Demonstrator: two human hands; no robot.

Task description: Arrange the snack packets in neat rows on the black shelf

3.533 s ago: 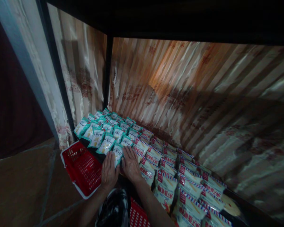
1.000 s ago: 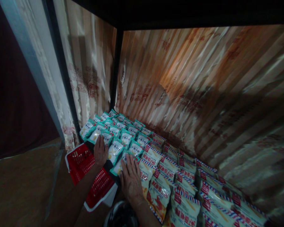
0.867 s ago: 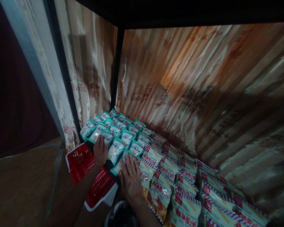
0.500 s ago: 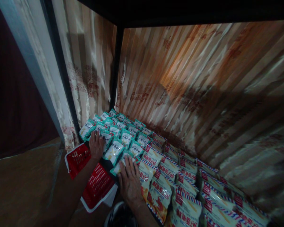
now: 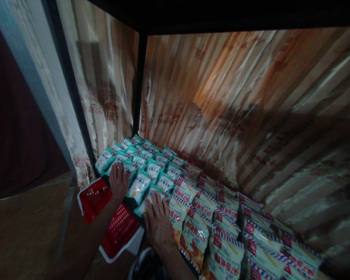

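**Both hands on the green packs**

At far left hangs a dark cloth (image 5: 17,116), above the brown floor (image 5: 32,217). Next come a slanting black post (image 5: 65,66) and a red basket (image 5: 121,229) with a white rim, below the front edge of the dark shelf (image 5: 132,204); the left forearm crosses over it.

The left hand (image 5: 118,182) lies on the front row of green packs (image 5: 139,186), its fingers close together and slightly bent. Its thumb is hidden, so whether it pinches a pack cannot be told. The packs lie in slanting rows on the shelf, reaching back to the corner of the pleated curtain (image 5: 175,85).

The right hand (image 5: 159,223) rests palm down on the front pack at the right end, fingers extended and slightly spread. Just beside it, rows of cream bags (image 5: 195,233) with red lettering and striped top edges run off to the right.
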